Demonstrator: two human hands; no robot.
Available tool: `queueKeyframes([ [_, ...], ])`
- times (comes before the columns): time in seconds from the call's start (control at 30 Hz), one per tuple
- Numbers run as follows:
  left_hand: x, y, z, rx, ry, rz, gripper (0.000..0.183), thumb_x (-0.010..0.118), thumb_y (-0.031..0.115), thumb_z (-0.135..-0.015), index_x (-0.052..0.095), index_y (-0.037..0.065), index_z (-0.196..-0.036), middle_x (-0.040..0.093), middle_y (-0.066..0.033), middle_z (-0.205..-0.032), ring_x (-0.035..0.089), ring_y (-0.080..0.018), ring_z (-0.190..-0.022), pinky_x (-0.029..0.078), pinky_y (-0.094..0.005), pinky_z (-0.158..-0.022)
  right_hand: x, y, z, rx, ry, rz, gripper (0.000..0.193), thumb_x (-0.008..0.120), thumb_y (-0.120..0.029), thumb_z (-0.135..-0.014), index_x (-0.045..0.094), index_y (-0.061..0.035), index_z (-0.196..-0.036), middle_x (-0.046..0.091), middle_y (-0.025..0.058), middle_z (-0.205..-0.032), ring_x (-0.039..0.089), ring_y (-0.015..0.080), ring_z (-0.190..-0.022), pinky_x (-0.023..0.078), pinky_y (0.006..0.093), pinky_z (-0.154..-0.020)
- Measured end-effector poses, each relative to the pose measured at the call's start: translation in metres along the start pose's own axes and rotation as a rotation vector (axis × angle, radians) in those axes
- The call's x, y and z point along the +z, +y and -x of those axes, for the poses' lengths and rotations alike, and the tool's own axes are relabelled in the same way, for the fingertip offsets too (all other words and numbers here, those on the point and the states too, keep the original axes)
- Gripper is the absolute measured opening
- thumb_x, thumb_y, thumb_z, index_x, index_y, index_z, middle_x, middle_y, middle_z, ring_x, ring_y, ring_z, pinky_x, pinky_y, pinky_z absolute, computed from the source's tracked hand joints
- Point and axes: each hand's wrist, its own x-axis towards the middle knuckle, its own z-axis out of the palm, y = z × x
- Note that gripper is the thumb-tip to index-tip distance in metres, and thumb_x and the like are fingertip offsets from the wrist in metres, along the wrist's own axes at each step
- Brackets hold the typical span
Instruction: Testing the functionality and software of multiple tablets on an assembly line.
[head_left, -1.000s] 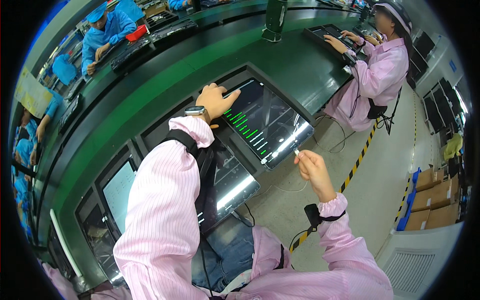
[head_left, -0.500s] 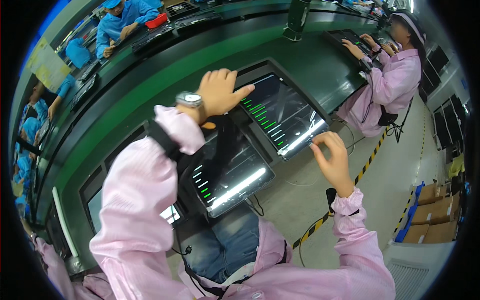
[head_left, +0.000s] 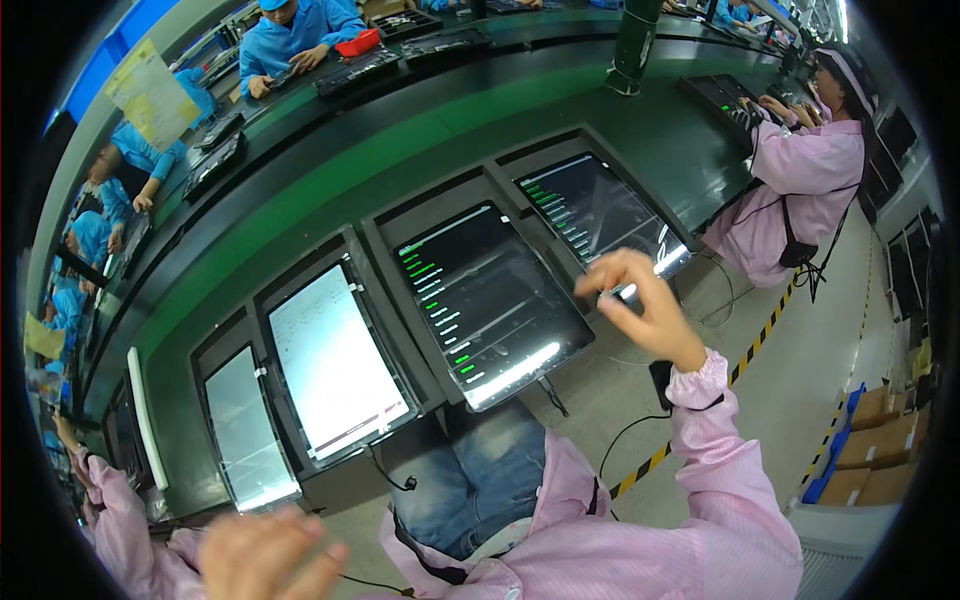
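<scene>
My right hand hovers over the near right corner of a dark-screened tablet with green and white lines. Its thumb and fingers are bent together, and a small bright spot shows between them; I cannot make out what it is. Just beyond that hand lies another dark tablet with similar lines. Low at the left, my left hand is smeared by motion and touches no tablet that I can see. Left of the middle rests a tablet with a bright white screen, and beside it one with a grey screen.
The tablets sit in dark trays along a green bench. A green post stands at the back. Co-workers in blue sit opposite, one in pink at right. Cables hang off the near edge. Cardboard boxes stand on the right.
My left hand has come back from over the tablets to the lower left, uncovering the white and grey screens. My right hand has shifted slightly left, its fingers curled. The view has turned a little.
</scene>
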Motion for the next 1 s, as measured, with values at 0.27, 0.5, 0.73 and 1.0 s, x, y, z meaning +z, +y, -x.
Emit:
queueKeyframes([
  [0.27, 0.039, -0.032, 0.107, -0.394, 0.233, 0.24, 0.052, 0.048, 0.039, -0.089, 0.056, -0.006, -0.112, 0.054, -0.0204, -0.118, 0.05, -0.0335, -0.111, 0.038, -0.0431, -0.093, 0.052, -0.016, -0.004, -0.006, 0.099, 0.324, 0.025, 0.057, -0.014, -0.083, 0.05, -0.0039, -0.105, 0.057, 0.0083, -0.1, 0.048, 0.0268, -0.114, 0.022, 0.0499, -0.103],
  [0.5, 0.108, -0.113, 0.167, -0.973, 0.55, 0.404, 0.032, 0.039, 0.012, -0.095, 0.051, -0.005, -0.119, 0.055, -0.0196, -0.116, 0.051, -0.0273, -0.108, 0.041, -0.0321, -0.09, 0.001, 0.023, -0.011, 0.12, 0.173, 0.074, 0.032, 0.055, -0.008, -0.084, 0.036, 0.0011, -0.107, 0.055, 0.0199, -0.117, 0.053, 0.031, -0.108, 0.037, 0.039, -0.094],
  [0.73, 0.217, -0.255, 0.195, -0.956, 0.959, 0.819, 0.043, 0.035, 0.034, -0.098, 0.05, -0.001, -0.12, 0.05, -0.0106, -0.122, 0.042, -0.0194, -0.12, 0.027, -0.0322, -0.103, 0.01, 0.04, -0.054, 0.148, -0.082, 0.372, 0.03, 0.051, -0.014, -0.079, 0.036, -0.0046, -0.103, 0.06, 0.0145, -0.113, 0.053, 0.0279, -0.104, 0.023, 0.0421, -0.101],
  [1.0, 0.23, -0.268, 0.221, -0.677, 1.068, 1.305, 0.053, 0.025, 0.038, -0.1, 0.038, -0.003, -0.129, 0.04, -0.0165, -0.133, 0.032, -0.0246, -0.13, 0.024, -0.0358, -0.11, 0.018, 0.034, -0.066, 0.233, -0.109, 0.323, 0.026, 0.051, -0.012, -0.075, 0.036, -0.0073, -0.096, 0.065, 0.0116, -0.1, 0.055, 0.0248, -0.102, 0.018, 0.0434, -0.104],
])
